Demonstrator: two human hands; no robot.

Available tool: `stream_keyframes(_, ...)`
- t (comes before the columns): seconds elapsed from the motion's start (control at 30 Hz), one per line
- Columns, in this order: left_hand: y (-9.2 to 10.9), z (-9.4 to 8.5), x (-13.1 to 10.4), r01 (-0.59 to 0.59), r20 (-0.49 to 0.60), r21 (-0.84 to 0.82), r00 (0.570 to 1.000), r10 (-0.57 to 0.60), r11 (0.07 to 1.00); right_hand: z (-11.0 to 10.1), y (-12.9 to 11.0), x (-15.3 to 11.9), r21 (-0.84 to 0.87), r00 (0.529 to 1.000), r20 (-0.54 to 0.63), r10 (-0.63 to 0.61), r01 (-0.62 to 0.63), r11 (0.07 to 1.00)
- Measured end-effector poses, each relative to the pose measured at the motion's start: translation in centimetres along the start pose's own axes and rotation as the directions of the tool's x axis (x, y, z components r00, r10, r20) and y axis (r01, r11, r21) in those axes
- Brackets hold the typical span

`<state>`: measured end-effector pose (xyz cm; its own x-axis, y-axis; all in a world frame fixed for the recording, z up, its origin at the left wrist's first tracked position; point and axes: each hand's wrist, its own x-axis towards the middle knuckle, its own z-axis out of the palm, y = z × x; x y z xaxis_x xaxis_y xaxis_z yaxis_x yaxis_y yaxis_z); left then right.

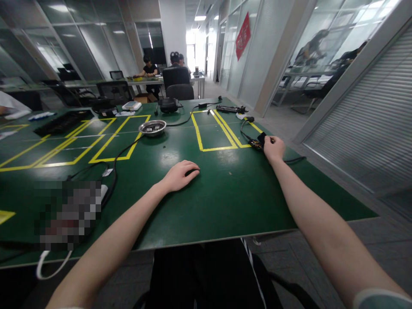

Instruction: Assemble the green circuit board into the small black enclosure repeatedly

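My left hand point(181, 175) rests on the green tabletop point(209, 206), its fingers stretched out, the thumb apart and nothing held. At the right side of the table, my right hand point(274, 148) pinches a small black flat piece point(262, 137). Just beside that piece, partly behind the hand, lies a dark device point(255, 144) with coppery inner parts showing; its exact kind is unclear. A black cable with a plug point(249, 119) curves up behind it. Beyond my left hand stands a round metal dish point(152, 128) holding small metallic pieces.
Yellow tape point(219, 149) marks rectangles on the table. A dark tool point(230, 109), a black rounded case point(168, 105), a long black tray point(64, 123) and a white device point(131, 106) lie farther back. A blurred-out object point(72, 214) with cables sits front left. Several people work in the background.
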<state>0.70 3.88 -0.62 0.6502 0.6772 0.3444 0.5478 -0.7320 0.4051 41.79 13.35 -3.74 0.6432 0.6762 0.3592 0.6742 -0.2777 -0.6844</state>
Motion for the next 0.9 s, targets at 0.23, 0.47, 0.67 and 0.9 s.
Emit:
stream_keyframes(0.23,0.1,-0.1,-0.1,0.012,-0.001,-0.002,1.000,-0.012,1.000,0.1,0.3,0.3,-0.050,1.000,-0.009,0.001,-0.001,0.999)
stream_keyframes(0.47,-0.2,-0.1,-0.1,0.000,0.003,-0.006,1.000,0.000,1.000,-1.4,-0.6,-0.7,-0.224,0.993,0.096,-0.069,0.089,0.971)
stream_keyframes(0.67,-0.1,-0.2,-0.1,-0.002,0.013,-0.008,1.000,0.002,1.000,-2.8,-1.8,-1.0,-0.328,0.983,0.156,-0.093,0.140,0.934)
stream_keyframes(0.9,-0.2,-0.2,-0.2,0.002,0.004,-0.009,1.000,-0.002,1.000,-3.0,-1.8,-0.7,-0.310,0.972,0.195,-0.134,0.191,0.931)
